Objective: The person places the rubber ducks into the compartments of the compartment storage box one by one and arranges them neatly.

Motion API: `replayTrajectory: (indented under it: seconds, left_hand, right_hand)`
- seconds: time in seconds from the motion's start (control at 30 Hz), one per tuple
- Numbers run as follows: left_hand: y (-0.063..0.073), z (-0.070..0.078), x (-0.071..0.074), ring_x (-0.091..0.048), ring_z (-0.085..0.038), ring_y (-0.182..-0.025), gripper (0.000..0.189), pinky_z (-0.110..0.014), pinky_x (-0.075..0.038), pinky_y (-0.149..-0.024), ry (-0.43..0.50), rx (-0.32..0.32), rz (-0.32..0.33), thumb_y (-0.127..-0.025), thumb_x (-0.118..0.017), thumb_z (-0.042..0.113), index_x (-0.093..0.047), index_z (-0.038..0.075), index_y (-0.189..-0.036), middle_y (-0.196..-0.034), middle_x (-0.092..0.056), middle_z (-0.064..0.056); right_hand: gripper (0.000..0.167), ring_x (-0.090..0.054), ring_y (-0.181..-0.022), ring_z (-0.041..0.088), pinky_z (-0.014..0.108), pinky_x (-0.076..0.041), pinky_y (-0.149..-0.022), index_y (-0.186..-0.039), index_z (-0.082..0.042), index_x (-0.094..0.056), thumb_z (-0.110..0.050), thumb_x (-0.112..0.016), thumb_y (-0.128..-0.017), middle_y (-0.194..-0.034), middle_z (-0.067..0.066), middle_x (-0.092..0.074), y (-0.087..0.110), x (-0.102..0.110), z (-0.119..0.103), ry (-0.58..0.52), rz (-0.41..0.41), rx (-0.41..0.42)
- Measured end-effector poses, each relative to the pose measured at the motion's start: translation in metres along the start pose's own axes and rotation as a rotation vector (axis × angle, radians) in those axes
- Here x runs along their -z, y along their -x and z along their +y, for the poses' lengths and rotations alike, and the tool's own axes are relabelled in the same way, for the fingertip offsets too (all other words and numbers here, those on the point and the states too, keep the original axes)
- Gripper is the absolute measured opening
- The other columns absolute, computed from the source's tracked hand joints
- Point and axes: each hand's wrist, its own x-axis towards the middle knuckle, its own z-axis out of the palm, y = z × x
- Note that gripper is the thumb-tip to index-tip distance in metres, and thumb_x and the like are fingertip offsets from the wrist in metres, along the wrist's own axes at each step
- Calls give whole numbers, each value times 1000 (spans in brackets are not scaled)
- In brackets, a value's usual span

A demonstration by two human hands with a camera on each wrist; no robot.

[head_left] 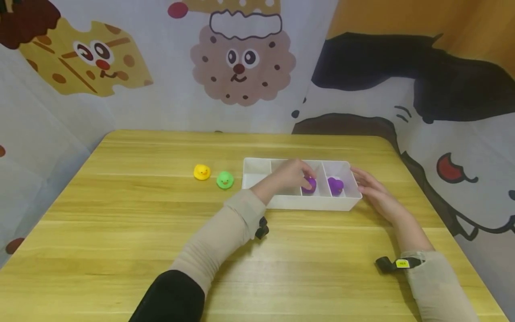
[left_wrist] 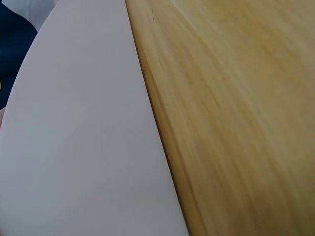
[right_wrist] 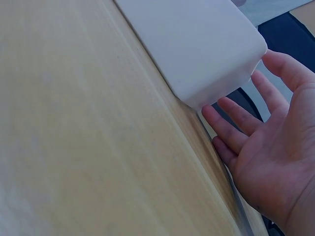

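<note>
A white box with compartments (head_left: 310, 204) sits on the table, seen from the side in both wrist views. My left hand (head_left: 288, 175) reaches over its front wall into the third compartment from the left. Thumb and fingers there pinch a purple rubber duck (head_left: 309, 186), partly covered by the fingers. Another purple rubber duck (head_left: 335, 186) lies in the rightmost compartment. At the box's right end, my right hand (head_left: 376, 193) touches the wall with loosely extended fingers; in the right wrist view its fingertips (right_wrist: 210, 112) meet the corner of the box.
A yellow rubber duck (head_left: 202, 172) and a green rubber duck (head_left: 225, 180) stand on the wooden table (head_left: 120, 214), left of the box. Behind the table hangs a curtain (head_left: 169, 89) printed with cartoon figures.
</note>
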Motion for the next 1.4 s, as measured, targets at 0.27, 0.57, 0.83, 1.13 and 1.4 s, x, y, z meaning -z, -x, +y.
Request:
replayTrajectory:
  seconds: [0.27, 0.57, 0.83, 1.13, 1.4]
  left_hand:
    - [-2, 3, -2, -58, -9, -87, 30, -21, -44, -80, -25, 24, -18, -77, -79, 9, -73, 14, -106, -91, -66, 7]
    - [0, 4, -2, -57, -10, -88, 28, -23, -45, -80, 5, 48, -17, -78, -79, 10, -73, 13, -105, -89, -64, 8]
    - [4, 4, -1, -59, -10, -86, 30, -23, -46, -80, 38, 47, 15, -78, -80, 14, -72, 12, -107, -93, -68, 4]
    - [14, 4, 12, -59, -10, -95, 33, -27, -46, -86, 101, -20, 78, -81, -78, 19, -71, 11, -111, -107, -68, -2]
    - [28, 3, 23, -59, -13, -101, 32, -29, -44, -91, 158, -76, 132, -82, -77, 18, -70, 12, -112, -109, -68, -4]
  right_hand:
    - [54, -37, -126, 5, 15, -31, -96, -152, -13, -26, -5, -40, -100, -149, 7, -34, 1, 0, 0, -9, -8, 7]
    - [54, -37, -125, 6, 15, -32, -96, -152, -13, -26, -6, -41, -100, -147, 6, -36, 2, -1, 1, 7, 2, -15]
    - [54, -37, -125, 6, 15, -32, -96, -152, -14, -25, -7, -41, -101, -150, 10, -33, 4, -2, 0, 17, 2, -14]
    - [54, -37, -126, 7, 15, -31, -96, -152, -14, -26, -7, -41, -101, -148, 5, -36, 3, -1, 0, 12, 11, -28]
    - [53, -37, -126, 7, 16, -30, -98, -151, -14, -27, -5, -40, -100, -143, -1, -40, 1, -1, 0, -16, 7, 1]
